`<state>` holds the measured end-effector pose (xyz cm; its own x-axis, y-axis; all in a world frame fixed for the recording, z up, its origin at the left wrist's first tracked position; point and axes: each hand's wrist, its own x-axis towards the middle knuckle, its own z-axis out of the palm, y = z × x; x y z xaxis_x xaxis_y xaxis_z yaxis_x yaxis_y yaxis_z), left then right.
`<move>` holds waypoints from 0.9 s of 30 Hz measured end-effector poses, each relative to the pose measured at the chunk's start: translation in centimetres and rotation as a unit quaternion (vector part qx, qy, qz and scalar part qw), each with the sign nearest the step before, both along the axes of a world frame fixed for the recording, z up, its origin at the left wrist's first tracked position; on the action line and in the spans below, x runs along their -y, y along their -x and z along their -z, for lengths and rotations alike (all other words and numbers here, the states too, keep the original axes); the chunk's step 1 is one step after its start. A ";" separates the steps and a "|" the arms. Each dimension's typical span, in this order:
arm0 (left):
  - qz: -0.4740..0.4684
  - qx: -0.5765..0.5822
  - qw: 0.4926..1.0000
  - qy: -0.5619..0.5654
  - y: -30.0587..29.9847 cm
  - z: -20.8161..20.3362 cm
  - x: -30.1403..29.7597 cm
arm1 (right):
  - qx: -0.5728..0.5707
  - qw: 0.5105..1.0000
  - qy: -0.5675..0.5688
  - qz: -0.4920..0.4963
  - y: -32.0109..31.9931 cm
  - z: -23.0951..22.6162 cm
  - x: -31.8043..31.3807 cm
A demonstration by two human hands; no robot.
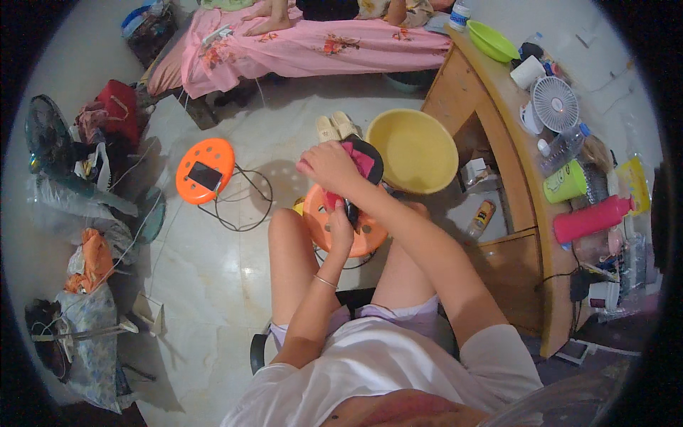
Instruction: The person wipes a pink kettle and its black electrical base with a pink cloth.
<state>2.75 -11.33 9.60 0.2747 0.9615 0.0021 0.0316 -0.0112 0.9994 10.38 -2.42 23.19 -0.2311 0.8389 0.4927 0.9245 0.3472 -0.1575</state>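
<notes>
Taking the orange stool (370,238) between the person's knees as the landmark: far to its left a standing fan (48,135) leans among bags and clothes on the floor. Nearer on the left sits a second orange stool (206,171) with a dark phone (204,176) lying on its seat and a black cable (242,213) looping from it across the floor.

Directly over the landmark stool, the left hand (340,231) has its grip closed around the lower end of a black slipper with a pink lining (363,162), which is held upright just above the seat. The right hand (329,165) sits on the slipper's upper part with fingers curled over the pink fabric; the view is poor here, so it seems to be clamped on it rather than merely resting.

Just beyond the stool, a pair of pale slippers (334,127) lies on the floor. To the right, a yellow basin (416,151) stands close by. Farther right, the wooden table (512,178) carries a small white fan (555,103), a green cup (565,183) and a pink bottle (590,219).
</notes>
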 end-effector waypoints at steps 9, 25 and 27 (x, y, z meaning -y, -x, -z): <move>0.026 -0.075 0.983 -0.166 1.1 -0.9 0.0 | -0.106 0.985 0.033 -0.131 -2.7 -0.9 1.0; -0.020 0.148 0.975 0.162 -0.3 -2.4 0.5 | -0.153 0.966 0.102 -0.184 -1.2 -0.7 4.5; -0.042 0.063 0.997 0.019 0.2 -2.6 0.7 | -0.203 0.956 0.138 -0.158 -1.3 -0.6 4.3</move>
